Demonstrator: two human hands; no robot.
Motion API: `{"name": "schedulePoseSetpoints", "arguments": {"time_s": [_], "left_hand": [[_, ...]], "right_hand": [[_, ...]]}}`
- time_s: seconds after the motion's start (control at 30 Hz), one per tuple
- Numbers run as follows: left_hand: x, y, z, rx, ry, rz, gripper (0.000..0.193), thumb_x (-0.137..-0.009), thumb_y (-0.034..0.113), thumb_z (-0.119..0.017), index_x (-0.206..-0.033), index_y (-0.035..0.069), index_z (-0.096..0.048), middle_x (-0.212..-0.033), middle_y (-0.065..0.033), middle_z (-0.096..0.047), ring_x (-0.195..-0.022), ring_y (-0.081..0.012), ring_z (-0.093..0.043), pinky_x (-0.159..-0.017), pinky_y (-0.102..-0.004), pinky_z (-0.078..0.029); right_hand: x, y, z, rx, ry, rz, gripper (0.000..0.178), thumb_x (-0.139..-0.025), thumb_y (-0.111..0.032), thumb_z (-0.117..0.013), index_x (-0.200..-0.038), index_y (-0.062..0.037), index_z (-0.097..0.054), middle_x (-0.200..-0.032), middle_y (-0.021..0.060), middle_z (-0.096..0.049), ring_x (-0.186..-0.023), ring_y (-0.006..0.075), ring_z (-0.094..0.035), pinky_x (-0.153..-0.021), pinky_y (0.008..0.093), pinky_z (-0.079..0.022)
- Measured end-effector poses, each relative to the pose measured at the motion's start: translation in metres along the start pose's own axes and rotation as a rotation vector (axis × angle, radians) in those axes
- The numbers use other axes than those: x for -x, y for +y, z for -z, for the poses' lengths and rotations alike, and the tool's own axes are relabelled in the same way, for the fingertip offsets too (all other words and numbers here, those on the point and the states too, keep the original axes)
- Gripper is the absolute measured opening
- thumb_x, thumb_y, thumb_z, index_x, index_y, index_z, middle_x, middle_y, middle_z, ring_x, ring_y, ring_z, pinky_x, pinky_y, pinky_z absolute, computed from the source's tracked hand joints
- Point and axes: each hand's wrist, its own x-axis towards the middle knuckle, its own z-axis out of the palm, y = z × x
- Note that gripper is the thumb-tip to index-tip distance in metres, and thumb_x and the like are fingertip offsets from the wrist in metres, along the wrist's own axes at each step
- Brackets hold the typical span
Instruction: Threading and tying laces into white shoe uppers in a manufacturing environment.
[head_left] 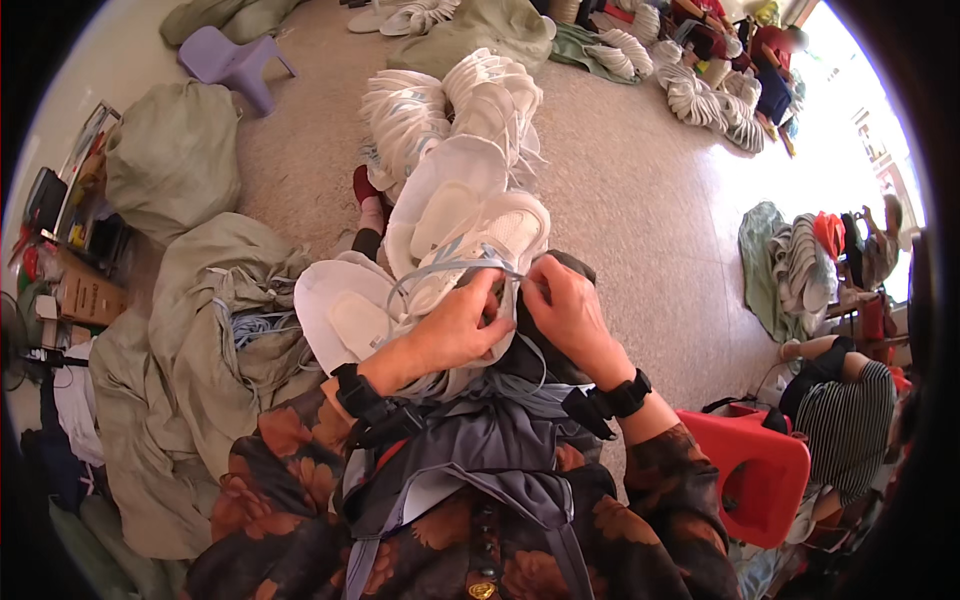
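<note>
A white shoe upper (515, 228) lies across my lap with a blue-grey shoelace (447, 266) threaded partway through it. My left hand (462, 318) is closed, thumb and forefinger pinching the lace above the upper. Just to its right, my right hand (568, 312) pinches the same lace near the upper's edge, its fingers bent. Both pinches are close together. Other white shoe pieces with wide, flat fabric edges (332, 308) lie under and beside the upper. The lace ends below my hands are partly hidden.
Rows of stacked white shoe uppers (405, 118) stand on the floor ahead. Grey-green cloth (150, 400) with a bundle of blue laces (262, 326) spreads at left. A purple stool (235, 62) stands far left, a red stool (745, 475) at right. Other people sit at far right.
</note>
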Motion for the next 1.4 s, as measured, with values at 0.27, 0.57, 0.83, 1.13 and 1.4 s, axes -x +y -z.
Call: {"name": "schedulePoseSetpoints", "arguments": {"time_s": [0.27,0.57,0.83,1.13,1.4], "left_hand": [[-0.007,-0.029,0.002,-0.154,-0.004,-0.208,0.039,-0.100,0.008,-0.048,-0.138,-0.001,-0.044,-0.087,-0.0183,-0.068,-0.074,-0.0299,-0.069,-0.069,-0.0394,-0.053],[0.010,-0.004,0.005,-0.339,0.109,-0.259,0.013,-0.098,0.011,-0.058,-0.098,-0.002,-0.060,-0.072,-0.0177,-0.064,-0.068,-0.0323,-0.067,-0.062,-0.0429,-0.049],[0.107,0.039,0.132,0.678,0.199,-0.156,0.019,-0.102,0.025,-0.060,-0.096,0.006,-0.061,-0.086,-0.0066,-0.063,-0.077,-0.0183,-0.065,-0.075,-0.0358,-0.054],[0.028,0.019,0.028,-0.859,0.401,-0.444,0.055,-0.079,0.011,-0.077,-0.129,0.003,-0.056,-0.132,-0.0190,-0.053,-0.125,-0.0380,-0.051,-0.104,-0.0444,-0.045],[0.018,-0.033,0.049,-0.477,0.583,-0.314,0.044,-0.087,0.006,-0.056,-0.131,-0.001,-0.051,-0.123,-0.0226,-0.055,-0.110,-0.0423,-0.055,-0.096,-0.0476,-0.046]], "right_hand": [[0.000,-0.015,0.002,0.058,-0.223,-0.078,0.027,-0.092,-0.024,-0.063,-0.082,0.0013,-0.059,-0.074,0.0236,-0.063,-0.071,0.0446,-0.064,-0.064,0.0513,-0.049],[-0.007,-0.022,0.003,0.007,-0.148,-0.007,0.020,-0.083,-0.017,-0.062,-0.085,0.0032,-0.058,-0.079,0.0243,-0.064,-0.075,0.0436,-0.064,-0.067,0.0495,-0.050],[-0.007,-0.007,-0.012,-0.085,-0.065,-0.002,0.026,-0.083,-0.017,-0.069,-0.095,0.0018,-0.056,-0.088,0.0210,-0.065,-0.079,0.0397,-0.064,-0.068,0.0465,-0.049],[0.008,-0.017,-0.019,0.000,0.190,0.143,0.039,-0.082,-0.012,-0.076,-0.115,-0.0011,-0.057,-0.113,0.0183,-0.058,-0.102,0.0379,-0.060,-0.086,0.0434,-0.050],[-0.030,-0.021,-0.030,-0.119,0.009,0.202,0.017,-0.082,-0.001,-0.067,-0.098,-0.0012,-0.060,-0.102,0.0163,-0.060,-0.100,0.0383,-0.059,-0.087,0.0457,-0.049]]}}
